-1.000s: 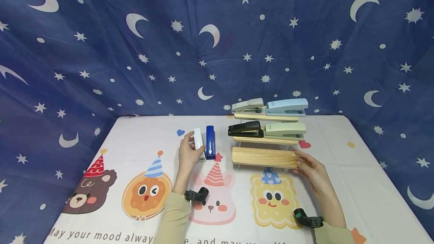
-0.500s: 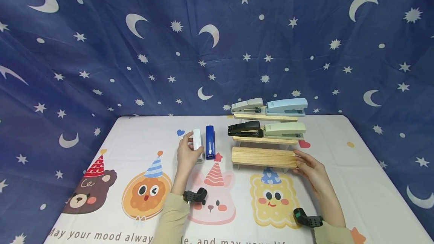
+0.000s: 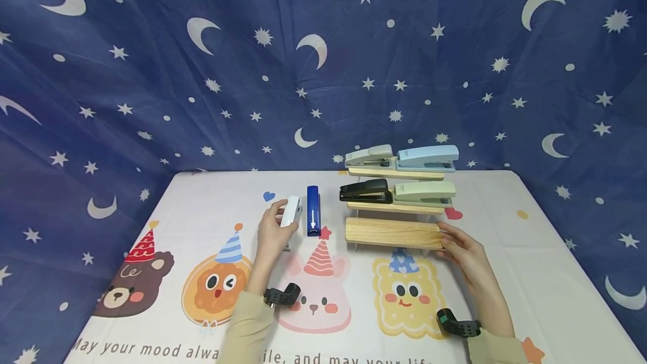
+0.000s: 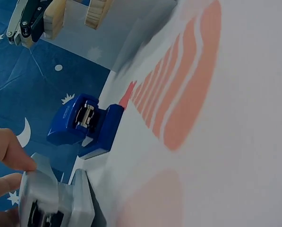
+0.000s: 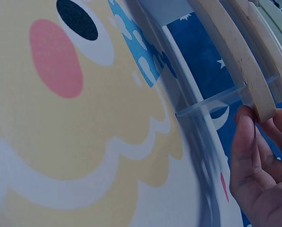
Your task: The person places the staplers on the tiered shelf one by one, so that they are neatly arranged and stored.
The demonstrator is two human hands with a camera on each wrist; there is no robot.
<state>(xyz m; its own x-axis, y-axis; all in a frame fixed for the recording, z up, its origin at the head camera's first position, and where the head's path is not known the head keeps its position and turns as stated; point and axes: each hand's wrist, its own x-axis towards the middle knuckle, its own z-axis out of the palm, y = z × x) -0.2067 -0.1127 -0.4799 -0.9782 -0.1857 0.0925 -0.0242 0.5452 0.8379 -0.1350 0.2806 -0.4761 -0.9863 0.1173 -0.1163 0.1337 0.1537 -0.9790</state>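
Note:
A white stapler (image 3: 290, 212) is pinched between the thumb and fingers of my left hand (image 3: 271, 235). Its near end shows in the left wrist view, close to the cloth; whether it touches cannot be told. Just right of it a blue stapler (image 3: 313, 211) lies on the table, apart from the hand. My right hand (image 3: 467, 253) grips the right end of the lowest wooden shelf (image 3: 394, 232) of a stepped rack, thumb and fingers on either side of the board in the right wrist view. That board's top is bare.
On the middle shelf (image 3: 394, 208) sit a black stapler (image 3: 366, 191) and a pale green stapler (image 3: 424, 192). Higher up, a grey stapler (image 3: 370, 156) and a light blue stapler (image 3: 427, 158) share the top shelf. A starry blue curtain (image 3: 242, 100) hangs behind the table.
My left hand has drawn the white stapler toward me and slightly left, widening its gap from the blue stapler, and it now slants. The right hand keeps its place on the shelf.

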